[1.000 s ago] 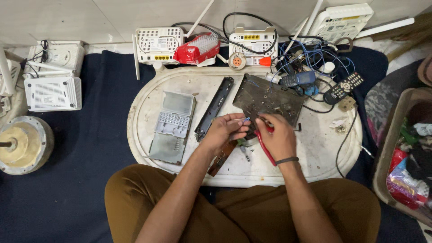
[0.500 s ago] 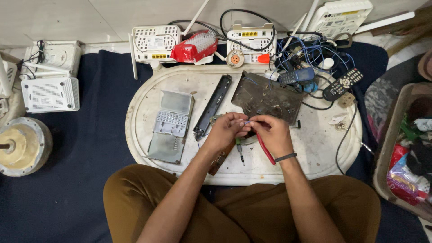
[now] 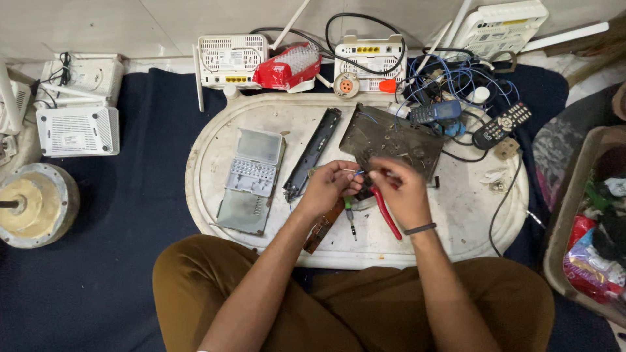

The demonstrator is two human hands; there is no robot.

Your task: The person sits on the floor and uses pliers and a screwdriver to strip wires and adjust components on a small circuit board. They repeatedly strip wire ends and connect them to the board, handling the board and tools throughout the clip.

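Observation:
My left hand [image 3: 328, 189] pinches a thin wire [image 3: 350, 171] over the middle of a white oval tray [image 3: 456, 215]. My right hand [image 3: 404, 192] is next to it, with its fingertips at the same wire and red-handled pliers [image 3: 388, 218] held in the palm. A dark metal plate with wires [image 3: 391, 133] lies just behind the hands. Under them lie a small screwdriver [image 3: 351, 218] and a brown circuit strip [image 3: 323, 227].
A grey open casing [image 3: 251, 176] and a long black strip [image 3: 313, 153] lie on the tray's left. Behind are white routers [image 3: 231, 60], a red pack [image 3: 287, 68], blue cables [image 3: 456, 81], a handset [image 3: 433, 112] and a remote [image 3: 502, 124]. A round motor [image 3: 29, 205] sits left and a bin [image 3: 587, 228] right.
Both hands stay over the tray's middle. Their fingertips have come together at the wire and shifted slightly up toward the dark plate. The pliers remain in the right hand.

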